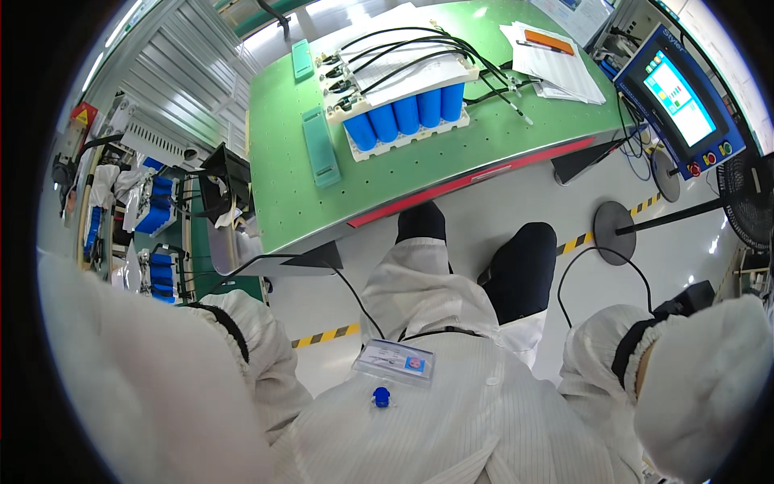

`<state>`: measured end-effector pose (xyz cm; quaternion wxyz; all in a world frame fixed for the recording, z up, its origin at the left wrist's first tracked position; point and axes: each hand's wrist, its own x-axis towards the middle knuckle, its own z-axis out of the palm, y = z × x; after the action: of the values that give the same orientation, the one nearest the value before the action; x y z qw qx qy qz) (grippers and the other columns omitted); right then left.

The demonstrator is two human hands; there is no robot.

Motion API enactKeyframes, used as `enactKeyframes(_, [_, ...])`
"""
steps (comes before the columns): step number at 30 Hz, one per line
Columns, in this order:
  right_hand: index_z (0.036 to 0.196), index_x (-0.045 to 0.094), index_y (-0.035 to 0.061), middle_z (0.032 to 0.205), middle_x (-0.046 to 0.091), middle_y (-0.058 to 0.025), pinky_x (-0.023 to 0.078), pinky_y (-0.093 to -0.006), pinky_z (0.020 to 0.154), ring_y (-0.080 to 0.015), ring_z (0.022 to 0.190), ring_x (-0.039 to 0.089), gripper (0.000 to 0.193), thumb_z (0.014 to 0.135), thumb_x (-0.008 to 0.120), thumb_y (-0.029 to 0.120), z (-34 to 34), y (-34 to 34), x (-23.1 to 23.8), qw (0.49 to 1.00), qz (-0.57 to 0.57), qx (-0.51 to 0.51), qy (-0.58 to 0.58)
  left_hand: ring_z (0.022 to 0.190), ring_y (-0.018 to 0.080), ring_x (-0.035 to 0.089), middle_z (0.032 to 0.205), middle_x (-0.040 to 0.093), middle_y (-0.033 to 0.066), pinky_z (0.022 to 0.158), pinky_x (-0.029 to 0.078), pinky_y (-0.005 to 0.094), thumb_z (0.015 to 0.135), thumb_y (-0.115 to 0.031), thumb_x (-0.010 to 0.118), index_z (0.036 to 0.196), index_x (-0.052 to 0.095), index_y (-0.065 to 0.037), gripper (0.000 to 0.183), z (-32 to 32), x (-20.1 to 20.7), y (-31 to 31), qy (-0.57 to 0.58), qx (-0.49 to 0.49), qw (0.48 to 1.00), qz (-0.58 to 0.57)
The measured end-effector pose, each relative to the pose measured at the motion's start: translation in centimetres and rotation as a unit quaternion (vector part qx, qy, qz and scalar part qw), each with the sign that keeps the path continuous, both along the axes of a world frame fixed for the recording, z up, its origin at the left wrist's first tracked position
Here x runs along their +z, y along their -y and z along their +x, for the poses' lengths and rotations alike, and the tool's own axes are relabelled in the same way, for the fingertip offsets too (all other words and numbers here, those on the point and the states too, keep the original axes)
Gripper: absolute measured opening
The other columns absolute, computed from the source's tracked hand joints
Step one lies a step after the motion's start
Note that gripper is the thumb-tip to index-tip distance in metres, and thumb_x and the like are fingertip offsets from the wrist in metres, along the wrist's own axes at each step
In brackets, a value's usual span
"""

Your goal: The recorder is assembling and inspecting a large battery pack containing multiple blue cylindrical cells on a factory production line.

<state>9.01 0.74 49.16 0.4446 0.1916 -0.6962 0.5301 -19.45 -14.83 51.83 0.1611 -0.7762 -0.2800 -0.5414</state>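
Observation:
Both my forearms are raised close to the camera in white sleeves, and my hands lie outside the picture. The left sleeve fills the lower left as a blur. At the lower right, the right sleeve is bent up the same way. Ahead of me, a battery pack of blue cylindrical cells in white holders rests on the green worktable. Black cables run from its terminals across the top, over white paper. Two teal strips, one a long teal block, lie left of the pack.
Papers with an orange object and a pen lie at the table's right. Beyond the right corner stands a blue-framed screen with buttons. A fan and a round stand base are right. More blue cell packs sit on the left.

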Motion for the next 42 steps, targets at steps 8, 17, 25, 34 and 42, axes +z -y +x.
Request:
enactKeyframes(8, [0.124, 0.059, -0.0085, 0.11, 0.071, -0.0179, 0.057, -0.0262, 0.071, -0.0154, 0.084, 0.07, 0.025, 0.102, 0.052, 0.001, -3.2, 1.0, -11.6, 0.922, -0.203, -0.285, 0.164, 0.086, 0.0158, 0.068, 0.1, 0.072, 0.0105, 0.078, 0.055, 0.027, 0.09, 0.002, 0.064, 0.101, 0.066, 0.003, 0.012, 3.0, -12.2, -2.1, 0.247, 0.13, 0.882, -0.381])
enactKeyframes(17, [0.117, 0.067, -0.0068, 0.099, 0.073, -0.0134, 0.058, -0.0252, 0.069, -0.0145, 0.078, 0.071, 0.023, 0.098, 0.057, 0.002, -6.2, -0.2, -18.5, 0.831, -0.287, -0.165, 0.448, 0.095, 0.0316, 0.067, 0.108, 0.067, 0.0164, 0.082, 0.055, 0.0371, 0.076, -0.021, 0.083, 0.143, 0.052, -0.009, 0.074, 4.1, -18.2, -1.3, 0.036, 0.229, 0.805, -0.546])
enactKeyframes(25, [0.132, 0.056, -0.0093, 0.12, 0.068, -0.017, 0.059, -0.0301, 0.08, -0.0186, 0.095, 0.07, 0.037, 0.101, 0.062, 0.009, -9.6, -8.3, -17.4, 0.853, -0.364, -0.015, 0.374, 0.084, 0.0295, 0.068, 0.094, 0.067, 0.0129, 0.074, 0.055, 0.0386, 0.092, -0.022, 0.07, 0.131, 0.062, -0.008, 0.042, -2.1, -20.2, -4.9, 0.112, 0.415, 0.777, -0.46])
enactKeyframes(34, [0.141, 0.05, -0.0011, 0.129, 0.06, -0.0223, 0.046, -0.0436, 0.104, -0.0388, 0.122, 0.055, 0.075, 0.074, 0.08, 0.009, -16.9, -26.5, -16.9, 0.834, 0.138, -0.385, 0.37, 0.087, 0.0312, 0.067, 0.094, 0.068, 0.0171, 0.081, 0.053, 0.0398, 0.09, -0.028, 0.075, 0.12, 0.07, -0.003, 0.04, -17.6, -29.0, -7.5, 0.134, 0.664, 0.576, -0.457])
enactKeyframes(42, [0.115, 0.068, 0.0065, 0.102, 0.068, -0.0126, 0.049, -0.0449, 0.086, -0.0339, 0.098, 0.062, 0.037, 0.08, 0.058, 0.002, -20.6, -31.5, -16.2, 0.794, 0.246, -0.379, 0.406, 0.09, 0.035, 0.066, 0.095, 0.068, 0.0181, 0.081, 0.052, 0.0437, 0.085, -0.038, 0.077, 0.119, 0.074, -0.009, 0.044, -18.0, -28.7, -10.0, 0.083, 0.708, 0.473, -0.518])
